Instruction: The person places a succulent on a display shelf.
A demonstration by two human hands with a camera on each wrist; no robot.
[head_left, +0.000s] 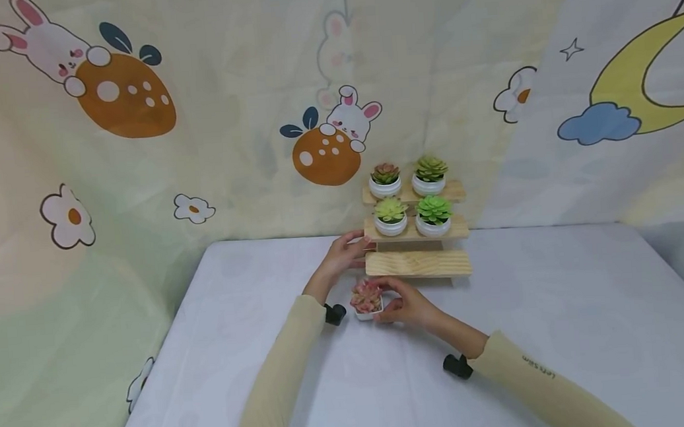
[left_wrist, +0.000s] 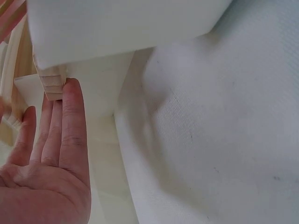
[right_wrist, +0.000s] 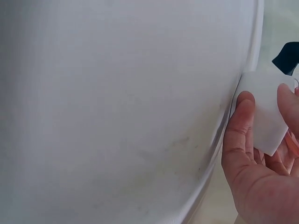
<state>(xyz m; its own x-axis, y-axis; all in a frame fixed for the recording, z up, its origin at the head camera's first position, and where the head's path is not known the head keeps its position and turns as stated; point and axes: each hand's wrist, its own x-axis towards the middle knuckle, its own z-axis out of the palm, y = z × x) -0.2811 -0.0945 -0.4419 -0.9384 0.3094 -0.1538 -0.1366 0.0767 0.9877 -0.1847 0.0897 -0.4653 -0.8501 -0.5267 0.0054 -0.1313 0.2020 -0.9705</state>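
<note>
A small pink succulent point(head_left: 366, 296) in a white square pot point(right_wrist: 264, 112) is held by my right hand point(head_left: 406, 303), thumb and fingers on the pot's sides. In front of it stands a three-tier wooden stand point(head_left: 418, 264). My left hand point(head_left: 342, 254) touches the left end of the stand. In the left wrist view its fingers point(left_wrist: 72, 126) are extended, tips against the ends of the wooden boards point(left_wrist: 51, 84). The white pot point(left_wrist: 121, 28) also looms large at the top of that view. The left thumb is mostly hidden there.
Two potted succulents, one reddish point(head_left: 385, 173) and one green point(head_left: 430, 169), stand on the top tier. A yellow-green one point(head_left: 391, 210) and a bright green one point(head_left: 434, 210) occupy the middle tier. The white-covered table point(head_left: 564, 317) meets a printed cloth backdrop point(head_left: 242, 148) behind.
</note>
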